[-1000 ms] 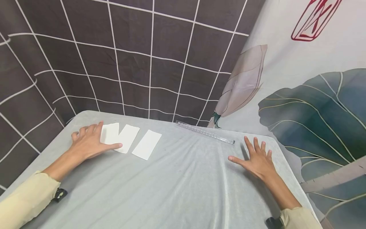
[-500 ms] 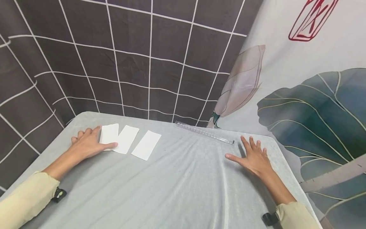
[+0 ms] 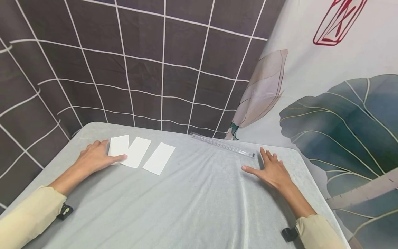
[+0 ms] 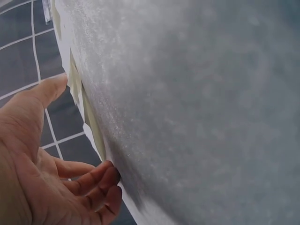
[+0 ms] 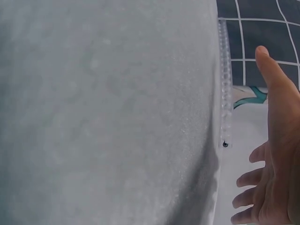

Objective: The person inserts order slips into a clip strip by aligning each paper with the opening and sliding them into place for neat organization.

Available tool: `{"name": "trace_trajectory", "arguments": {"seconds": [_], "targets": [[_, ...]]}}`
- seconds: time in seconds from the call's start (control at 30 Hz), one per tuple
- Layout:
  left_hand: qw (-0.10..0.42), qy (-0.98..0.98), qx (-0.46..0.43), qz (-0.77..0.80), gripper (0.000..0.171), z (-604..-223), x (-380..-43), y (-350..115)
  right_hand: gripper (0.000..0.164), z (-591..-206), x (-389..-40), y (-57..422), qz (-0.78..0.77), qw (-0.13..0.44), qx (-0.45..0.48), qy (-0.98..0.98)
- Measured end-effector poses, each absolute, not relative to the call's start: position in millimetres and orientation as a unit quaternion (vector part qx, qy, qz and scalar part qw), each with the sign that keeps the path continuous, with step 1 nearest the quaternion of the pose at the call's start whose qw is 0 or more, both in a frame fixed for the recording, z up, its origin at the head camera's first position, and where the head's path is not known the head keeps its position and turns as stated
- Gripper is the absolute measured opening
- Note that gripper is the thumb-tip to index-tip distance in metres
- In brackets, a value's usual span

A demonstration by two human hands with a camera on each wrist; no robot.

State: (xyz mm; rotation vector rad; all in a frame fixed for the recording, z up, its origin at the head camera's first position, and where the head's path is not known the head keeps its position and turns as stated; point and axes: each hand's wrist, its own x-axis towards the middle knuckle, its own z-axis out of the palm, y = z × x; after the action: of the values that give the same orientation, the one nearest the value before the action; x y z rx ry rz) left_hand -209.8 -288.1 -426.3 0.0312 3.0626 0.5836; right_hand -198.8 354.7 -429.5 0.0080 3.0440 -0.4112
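Observation:
Three white paper slips lie at the back left of the grey cloth-covered table (image 3: 192, 200). The left slip (image 3: 119, 145) partly overlaps the middle slip (image 3: 139, 149), while the right slip (image 3: 159, 158) lies apart. My left hand (image 3: 94, 157) spans the left slip with relaxed fingers at its left edge; its thumb reaches to the middle slip's edge. In the left wrist view, the fingertips (image 4: 110, 176) come down right at the cloth. My right hand (image 3: 273, 171) hovers low with fingers spread and nothing in it, nearest a long clear plastic tube (image 3: 222, 144) with round shapes along it.
A dark gridded curtain (image 3: 143, 69) hangs behind the table's back edge. On the right hangs a white cloth (image 3: 311, 69) printed with large leaves. Small black wrist devices (image 3: 65, 211) sit at both sleeves.
My left fingers have drawn in a little and lowered, and the thumb has shifted slightly left. My right hand has drifted left, closer to the tube's end. Slips and tube lie as before.

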Motion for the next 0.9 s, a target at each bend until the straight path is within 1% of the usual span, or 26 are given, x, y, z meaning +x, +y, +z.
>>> {"name": "trace_trajectory", "arguments": {"seconds": [0.37,0.6,0.77,0.9], "targets": [[0.009,0.983,-0.001,0.182,0.107,-429.2,-211.9,-283.0,0.134,-432.8,-203.5,354.8,-0.141,0.046,0.005,0.989],[0.002,0.983,-0.010,0.185,0.097,-428.6,-211.2,-279.8,0.132,-435.3,-206.0,354.1,-0.140,0.044,-0.002,0.989],[-0.001,0.980,-0.021,0.197,0.092,-428.0,-213.6,-277.7,0.127,-438.2,-210.3,355.6,-0.142,0.027,-0.019,0.989],[0.000,0.978,-0.024,0.208,0.082,-428.5,-216.1,-278.3,0.125,-439.2,-212.2,356.4,-0.142,0.017,-0.027,0.989]]}}
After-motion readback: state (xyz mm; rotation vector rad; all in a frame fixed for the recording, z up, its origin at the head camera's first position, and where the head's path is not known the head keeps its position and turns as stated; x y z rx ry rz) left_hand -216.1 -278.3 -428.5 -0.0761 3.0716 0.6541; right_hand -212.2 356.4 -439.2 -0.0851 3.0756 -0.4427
